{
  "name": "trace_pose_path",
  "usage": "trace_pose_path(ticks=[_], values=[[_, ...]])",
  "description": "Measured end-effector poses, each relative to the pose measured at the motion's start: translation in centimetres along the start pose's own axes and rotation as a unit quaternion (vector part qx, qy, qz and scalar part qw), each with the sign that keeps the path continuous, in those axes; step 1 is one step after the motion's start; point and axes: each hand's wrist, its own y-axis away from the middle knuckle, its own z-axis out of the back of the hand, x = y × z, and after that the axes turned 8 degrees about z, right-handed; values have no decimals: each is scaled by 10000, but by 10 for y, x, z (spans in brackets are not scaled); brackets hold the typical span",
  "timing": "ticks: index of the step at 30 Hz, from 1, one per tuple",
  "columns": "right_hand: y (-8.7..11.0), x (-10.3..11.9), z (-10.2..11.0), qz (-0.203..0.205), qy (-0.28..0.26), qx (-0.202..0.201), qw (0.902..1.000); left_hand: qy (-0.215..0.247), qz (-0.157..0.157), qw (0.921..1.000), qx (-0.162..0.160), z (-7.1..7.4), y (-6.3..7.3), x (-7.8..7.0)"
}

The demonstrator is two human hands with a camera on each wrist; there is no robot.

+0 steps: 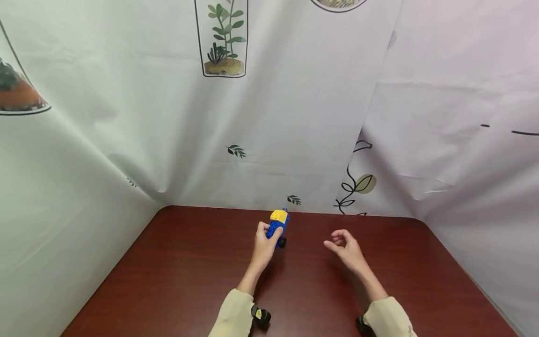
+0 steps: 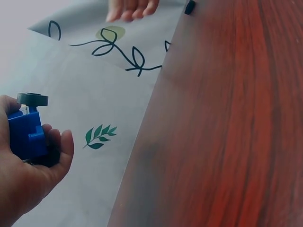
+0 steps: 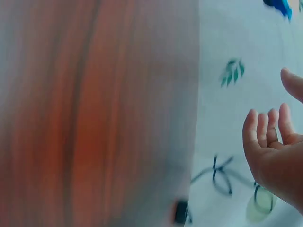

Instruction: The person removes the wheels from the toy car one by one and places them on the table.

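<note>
My left hand (image 1: 263,248) grips a blue and yellow toy brick vehicle (image 1: 278,216) above the table's far half. Its thumb lies on one side and its fingers on the other. In the left wrist view the blue body (image 2: 24,135) shows, with a dark wheel (image 2: 33,99) sticking out at the top. To the right, apart from the toy, my right hand (image 1: 349,251) hovers with loosely bent fingers and nothing in it. The right wrist view shows that hand (image 3: 279,151) with its thumb spread away from the fingers.
The dark red-brown table (image 1: 181,271) runs back to a white cloth wall (image 1: 273,140) printed with plants. A small black piece (image 3: 181,211) lies on the table near its far edge, mostly hidden behind my right hand in the head view.
</note>
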Motion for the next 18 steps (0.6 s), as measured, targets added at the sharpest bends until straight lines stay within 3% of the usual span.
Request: trace_pose_path(ticks=[8, 13, 18], values=[[3, 35, -51, 1088, -676, 654, 9896, 75, 40, 9999, -55, -3, 0, 1], [7, 49, -71, 1310, -669, 869, 9853, 113, -29, 9999, 41, -5, 0, 1], [10, 51, -87, 1188, -652, 866, 9870, 164, -59, 9998, -45, -7, 1, 1]])
